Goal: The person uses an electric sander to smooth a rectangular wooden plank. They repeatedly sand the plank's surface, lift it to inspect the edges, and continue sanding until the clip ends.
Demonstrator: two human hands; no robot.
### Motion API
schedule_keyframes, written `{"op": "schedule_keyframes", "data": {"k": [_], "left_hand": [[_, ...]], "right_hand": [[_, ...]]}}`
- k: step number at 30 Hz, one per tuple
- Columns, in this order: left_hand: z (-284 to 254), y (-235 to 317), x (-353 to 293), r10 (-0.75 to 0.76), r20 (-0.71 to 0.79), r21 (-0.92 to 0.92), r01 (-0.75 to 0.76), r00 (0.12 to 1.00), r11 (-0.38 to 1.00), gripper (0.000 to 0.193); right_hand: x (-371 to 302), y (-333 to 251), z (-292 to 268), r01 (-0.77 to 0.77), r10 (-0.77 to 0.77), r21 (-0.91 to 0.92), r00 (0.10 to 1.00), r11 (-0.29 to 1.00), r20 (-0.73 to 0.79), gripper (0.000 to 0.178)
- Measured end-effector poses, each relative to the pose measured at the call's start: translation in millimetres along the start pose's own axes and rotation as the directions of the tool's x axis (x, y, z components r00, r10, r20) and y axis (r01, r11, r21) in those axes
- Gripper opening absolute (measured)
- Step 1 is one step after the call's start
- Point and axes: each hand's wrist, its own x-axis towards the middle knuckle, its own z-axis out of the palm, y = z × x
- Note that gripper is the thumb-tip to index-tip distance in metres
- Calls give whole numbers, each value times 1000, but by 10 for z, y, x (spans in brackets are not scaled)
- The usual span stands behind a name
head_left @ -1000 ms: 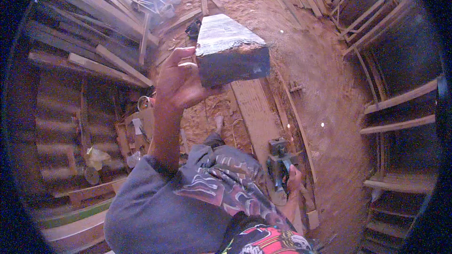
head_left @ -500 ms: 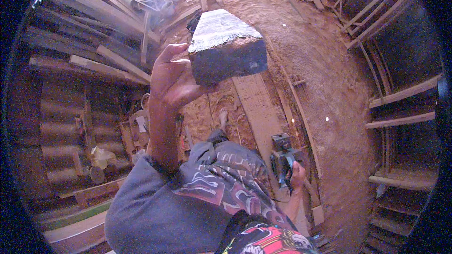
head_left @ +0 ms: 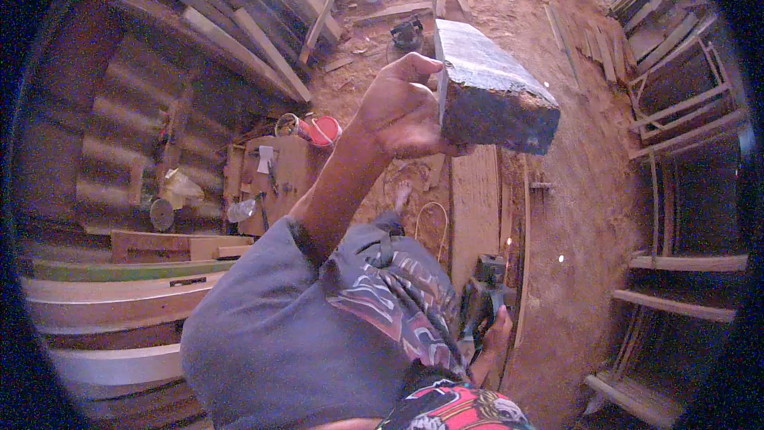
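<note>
My left hand (head_left: 406, 107) is raised in front of me, gripping a thick wooden block (head_left: 501, 103) by its left side. The thumb lies near the top edge and the fingers go underneath, partly hidden. Its upper face is pale grey, while the near end is dark and rough. Low on the right, my right hand (head_left: 495, 338) is wrapped round a dark power tool with a boxy front, which looks like an electric planer (head_left: 481, 299). Beneath the block, a long pale plank (head_left: 475, 199) runs away from me past the tool.
Stacked boards (head_left: 231, 40) fill the far left. Long beams (head_left: 119, 306) lie at the near left. A red bucket (head_left: 322, 130) stands beyond a wooden box. Another dark power tool (head_left: 407, 33) sits on the sawdust-covered ground. Wooden frames (head_left: 676, 95) line the right side.
In the picture, my left hand and the block have shifted right, and the block is turned to show its left side. The view has swung left, uncovering the red bucket. My right hand keeps its hold.
</note>
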Motion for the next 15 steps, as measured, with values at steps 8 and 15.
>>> {"op": "schedule_keyframes", "data": {"k": [8, 15], "left_hand": [[-1012, -1072, -367, 367, -865, 365, -73, 343, 928, 64], [-2455, -1280, -765, 466, -874, 484, 141, 141, 864, 82]], "right_hand": [[56, 421, -32, -9, 7, -17, 996, 1000, -93, 58], [-80, 477, -87, 134, -159, -143, 970, 981, -183, 53]]}}
